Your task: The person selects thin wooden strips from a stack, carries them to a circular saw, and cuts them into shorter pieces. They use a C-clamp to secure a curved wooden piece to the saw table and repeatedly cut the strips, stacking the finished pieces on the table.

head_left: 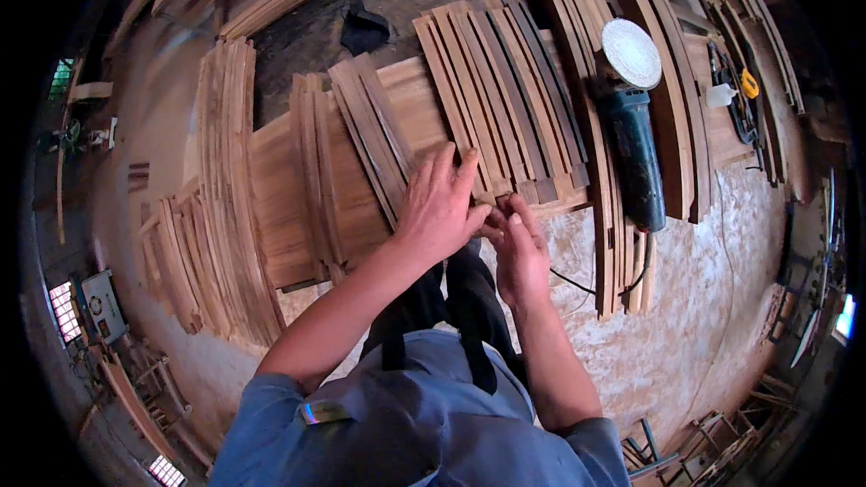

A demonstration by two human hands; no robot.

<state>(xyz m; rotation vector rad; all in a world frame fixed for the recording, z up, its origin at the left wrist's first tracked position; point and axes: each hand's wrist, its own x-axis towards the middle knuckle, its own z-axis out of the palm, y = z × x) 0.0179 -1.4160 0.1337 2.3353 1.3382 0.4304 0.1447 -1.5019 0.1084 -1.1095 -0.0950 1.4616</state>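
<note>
A row of several narrow wooden strips (487,95) lies side by side on the bench, some pale brown and some dark. Over the near left end of that row is my left hand (437,203), its fingers stretched apart and its thumb reaching toward the other hand. My right hand (523,248) is just in front of the strip ends, with fingers curled in a pinch close to my left thumb. What the pinch holds, if anything, is hidden. Left of my left hand lies a smaller group of dark strips (372,131).
An angle grinder (636,158) with a pale round disc lies on long boards (606,257) to the right, its cord hanging off the near edge. More strips (225,162) are stacked at left. A dark cloth-like thing (363,29) sits beyond. A yellow-handled tool (750,84) lies far right.
</note>
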